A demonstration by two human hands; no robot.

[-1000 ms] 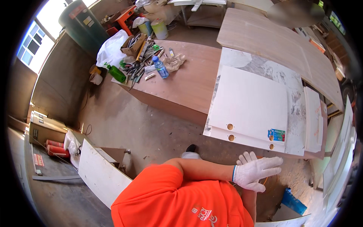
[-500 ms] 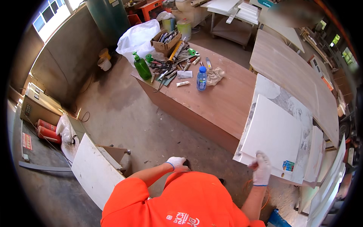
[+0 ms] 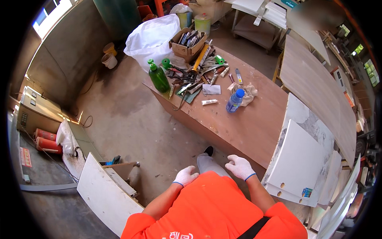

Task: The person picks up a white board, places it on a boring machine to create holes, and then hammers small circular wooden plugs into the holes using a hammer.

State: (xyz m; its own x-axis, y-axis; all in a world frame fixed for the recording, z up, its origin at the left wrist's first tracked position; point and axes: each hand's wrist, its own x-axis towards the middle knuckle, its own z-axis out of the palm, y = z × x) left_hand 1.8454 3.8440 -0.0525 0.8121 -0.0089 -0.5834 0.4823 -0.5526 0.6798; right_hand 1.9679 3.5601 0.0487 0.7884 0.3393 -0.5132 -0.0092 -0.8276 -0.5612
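Observation:
In front of my orange shirt, both hands wear white knitted gloves with blue cuffs. My left hand [image 3: 186, 176] has its thumb and fingers slightly apart, with nothing visible in it. My right hand [image 3: 241, 167] is loosely curled, fingers apart, and also appears bare of any object. It is nearest the brown workbench [image 3: 254, 133]. To the right of that hand lie stacked white panels [image 3: 296, 155]; the upper one has a small blue-green sticker [image 3: 306, 192] and round holes near its edge.
On the bench stand a green pump bottle [image 3: 159, 77], a blue-capped bottle [image 3: 235, 100], a cardboard box [image 3: 188, 46] and scattered hand tools. A white curved panel [image 3: 101, 191] leans at the left, near red fire extinguishers [image 3: 48, 145]. A long board [image 3: 318, 87] lies beyond the right side.
My right hand has left the white panels and come inward beside my body. My left hand stays near my waist. The view has shifted, and a shoe now shows ahead of me.

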